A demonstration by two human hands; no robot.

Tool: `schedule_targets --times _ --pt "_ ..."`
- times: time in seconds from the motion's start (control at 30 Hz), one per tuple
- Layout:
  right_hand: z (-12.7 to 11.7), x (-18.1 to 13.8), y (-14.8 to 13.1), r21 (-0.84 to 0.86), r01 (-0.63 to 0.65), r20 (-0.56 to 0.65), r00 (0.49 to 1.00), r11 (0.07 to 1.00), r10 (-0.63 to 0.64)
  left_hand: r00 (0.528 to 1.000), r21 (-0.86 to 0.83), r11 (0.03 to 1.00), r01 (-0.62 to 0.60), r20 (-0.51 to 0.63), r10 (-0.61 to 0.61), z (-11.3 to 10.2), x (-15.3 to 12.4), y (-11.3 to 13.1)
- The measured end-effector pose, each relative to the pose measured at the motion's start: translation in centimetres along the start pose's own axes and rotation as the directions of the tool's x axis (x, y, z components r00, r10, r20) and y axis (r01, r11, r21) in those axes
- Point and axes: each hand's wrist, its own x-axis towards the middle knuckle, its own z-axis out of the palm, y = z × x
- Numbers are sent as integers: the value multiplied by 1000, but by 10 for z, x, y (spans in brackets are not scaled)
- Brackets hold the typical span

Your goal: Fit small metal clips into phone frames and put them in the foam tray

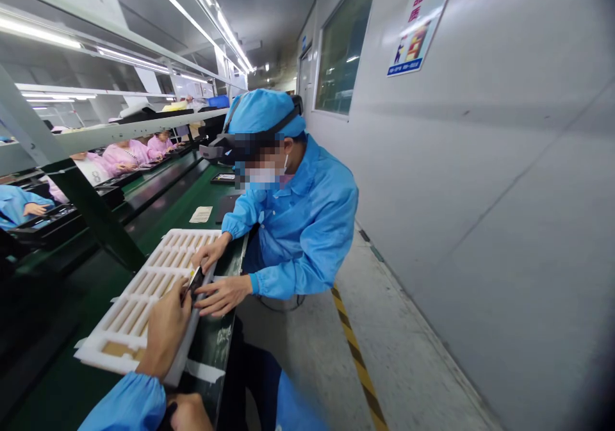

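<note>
Reaches in from 7 o'clock with the left hand (166, 328), blue sleeve (129, 405) behind it; lies back-up over the 4 o'clock edge of the white foam tray (163, 252); fingers curled close together, tips nipped onto a small dark part (194, 282) at 1 o'clock of the knuckles; part held just above the tray's rim, tilted, touching the fingertips.

Keeps the right hand (189, 415) low at 6 o'clock of the view, cut off by the frame's lower edge; only the knuckles on show, so cannot tell how far its fingers are open or what they hold; something dark just beside it at 9 o'clock, too cropped to name.

Meets two other hands there, those of a co-worker in a blue coat and cap seated at 12 o'clock of the tray: one hand (209, 255) flat on the tray's rim, just beside the dark part at its 1 o'clock; the other hand (223, 295) with fingers spread at its 4 o'clock, near the bench edge.

Sets the tray, with rows of long narrow slots, on a green bench (158, 207); paper slip (200, 214) at 12 o'clock of the tray, apart from it; yellow-and-black floor stripe (353, 348) at 3 o'clock; people in pink coats (125, 155) well apart at 10 o'clock.
</note>
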Motion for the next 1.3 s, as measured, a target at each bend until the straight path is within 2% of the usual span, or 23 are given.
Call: schedule_targets --times 0.1,0.2,0.3,0.37,0.4,0.47,0.57,0.67,0.73,0.87,0.97,1.1,1.3 --pt "18 -21 -9 1 8 -13 1000 1000 -8 1000 0 1000 8 -23 -8 -7 3 1" --pt "59 -64 -17 9 15 0 1000 1000 -15 999 -32 999 0 -54 -1 -19 3 -2" --pt "102 -101 -10 6 -13 32 999 1000 13 996 -83 996 -13 -90 5 -36 -2 -8" --pt "122 -114 -1 -35 -91 -131 988 995 86 994 -119 993 -12 -108 -1 -51 -13 -15" --pt "127 -116 2 -30 -113 -155 982 993 107 994 -139 990 -11 -112 -5 -59 -22 -19" --pt "129 -116 4 23 -85 -114 990 996 87 994 -188 982 -9 -107 -12 -76 -47 -26" --pt "119 -113 -3 142 -21 -74 997 990 31 996 -266 964 7 -89 -32 -104 -98 -33" --pt "109 -116 -11 190 -28 -22 999 981 33 997 -362 931 41 -46 -62 -129 -155 -34" --pt "105 -119 -13 211 -49 4 999 976 49 996 -420 903 91 25 -89 -141 -191 -36" --pt "102 -123 -10 223 -140 71 989 965 127 960 -456 846 276 177 -218 -151 -256 -45" --pt "100 -124 -12 220 -202 106 978 954 182 913 -444 799 407 232 -336 -151 -294 -53" --pt "96 -124 -19 205 -243 120 968 948 222 865 -439 747 500 302 -402 -152 -320 -60" --pt "93 -130 -28 147 -248 140 963 958 228 814 -447 684 576 385 -434 -149 -320 -71"
